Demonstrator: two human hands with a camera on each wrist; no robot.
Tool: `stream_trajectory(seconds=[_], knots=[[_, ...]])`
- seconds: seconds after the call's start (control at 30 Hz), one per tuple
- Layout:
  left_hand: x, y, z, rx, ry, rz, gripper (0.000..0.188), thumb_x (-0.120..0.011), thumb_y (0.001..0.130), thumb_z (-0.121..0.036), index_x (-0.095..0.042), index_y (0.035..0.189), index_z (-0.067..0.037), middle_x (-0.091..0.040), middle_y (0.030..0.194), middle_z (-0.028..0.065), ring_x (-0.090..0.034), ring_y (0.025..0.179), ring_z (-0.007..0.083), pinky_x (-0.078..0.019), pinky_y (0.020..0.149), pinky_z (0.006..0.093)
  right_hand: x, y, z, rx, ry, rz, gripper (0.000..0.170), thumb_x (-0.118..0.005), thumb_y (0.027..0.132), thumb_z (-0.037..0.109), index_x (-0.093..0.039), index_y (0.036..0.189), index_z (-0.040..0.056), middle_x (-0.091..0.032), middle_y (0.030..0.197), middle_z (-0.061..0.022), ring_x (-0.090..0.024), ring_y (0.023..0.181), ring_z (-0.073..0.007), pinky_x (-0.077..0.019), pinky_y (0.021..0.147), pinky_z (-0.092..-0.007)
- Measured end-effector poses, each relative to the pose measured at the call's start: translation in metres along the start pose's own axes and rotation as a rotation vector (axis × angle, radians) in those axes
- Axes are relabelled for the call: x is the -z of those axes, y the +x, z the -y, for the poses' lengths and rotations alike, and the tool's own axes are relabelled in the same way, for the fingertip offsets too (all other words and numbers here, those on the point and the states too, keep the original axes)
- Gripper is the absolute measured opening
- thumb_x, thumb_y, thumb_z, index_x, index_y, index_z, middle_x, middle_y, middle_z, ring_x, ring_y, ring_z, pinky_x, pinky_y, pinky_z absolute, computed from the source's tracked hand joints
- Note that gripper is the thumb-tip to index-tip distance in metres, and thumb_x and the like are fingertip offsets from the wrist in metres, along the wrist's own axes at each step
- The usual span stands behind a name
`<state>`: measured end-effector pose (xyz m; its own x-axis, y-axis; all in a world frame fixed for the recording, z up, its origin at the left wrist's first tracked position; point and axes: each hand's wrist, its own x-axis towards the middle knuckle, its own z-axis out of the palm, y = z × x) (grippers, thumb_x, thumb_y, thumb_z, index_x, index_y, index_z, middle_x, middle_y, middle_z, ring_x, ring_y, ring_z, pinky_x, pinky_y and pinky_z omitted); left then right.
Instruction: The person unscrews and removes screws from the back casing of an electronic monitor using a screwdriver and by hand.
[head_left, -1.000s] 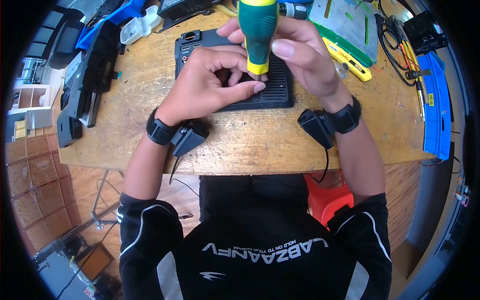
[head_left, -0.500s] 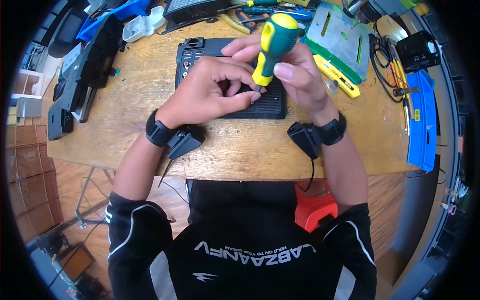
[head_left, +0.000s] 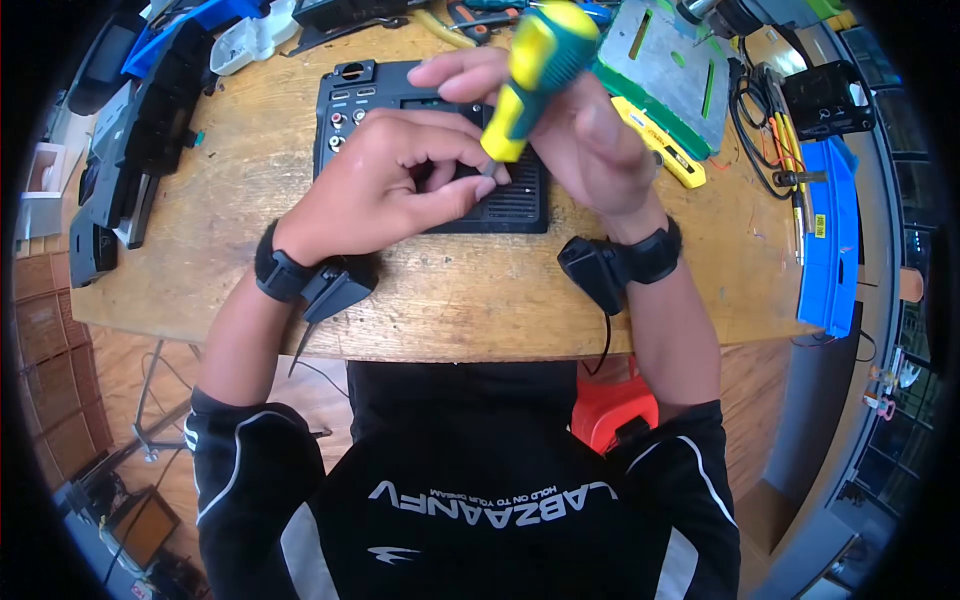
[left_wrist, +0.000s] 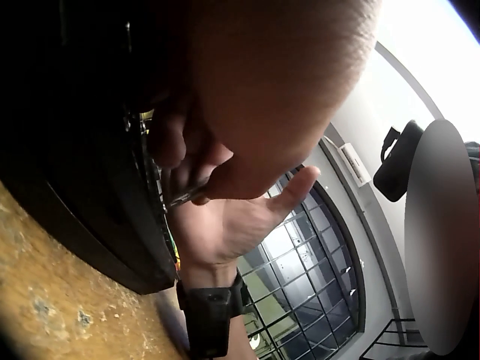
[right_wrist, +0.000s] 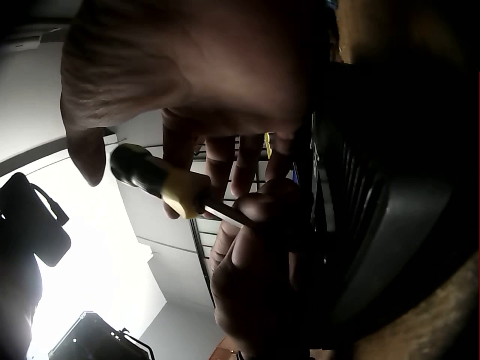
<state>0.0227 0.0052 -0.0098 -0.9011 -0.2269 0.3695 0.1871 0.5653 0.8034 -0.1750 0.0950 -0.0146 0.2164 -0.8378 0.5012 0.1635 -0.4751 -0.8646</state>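
A green-and-yellow screwdriver [head_left: 508,122] stands tilted over a black electronic device [head_left: 515,212] with vents and sockets. Thumb and fingers of my left hand [head_left: 360,190] pinch its metal shaft close to the casing; the tip itself is hidden behind them. Around the handle, my right hand [head_left: 605,150] has its fingers spread and its thumb lifted away. In the right wrist view the handle [right_wrist: 184,191] leans by the extended fingers, apart from the thumb. The left wrist view shows the device's dark side [left_wrist: 112,232] with the left fingers against it.
A yellow utility knife [head_left: 660,143] and a green-edged metal plate [head_left: 670,70] lie to the right. Beyond them are cables and a blue bin [head_left: 828,240]. Black casings [head_left: 135,145] and a white tray [head_left: 250,40] sit at the left on the wooden table [head_left: 450,310].
The right thumb has come off the screwdriver handle and the right fingers have spread. The handle has tilted away to the upper right. The left hand keeps its pinch; the head view has shifted.
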Motion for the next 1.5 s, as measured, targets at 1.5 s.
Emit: stream_trajectory(seconds=[1.5], knots=[[0.001,-0.003,0.006,0.021,-0.075,-0.034,0.016,-0.082,0.089,-0.017,-0.080,0.100,-0.004,-0.063,0.067,-0.0013,-0.050,0.059,0.0052,-0.0380,0.055,0.0240,-0.001,-0.011,-0.008,-0.108,0.057,-0.079,0.056,-0.080,0.087,0.046,-0.070,0.118,0.0003,-0.067,0.120,-0.0161,-0.060,0.125,-0.0302,-0.0456,0.110,-0.0456]])
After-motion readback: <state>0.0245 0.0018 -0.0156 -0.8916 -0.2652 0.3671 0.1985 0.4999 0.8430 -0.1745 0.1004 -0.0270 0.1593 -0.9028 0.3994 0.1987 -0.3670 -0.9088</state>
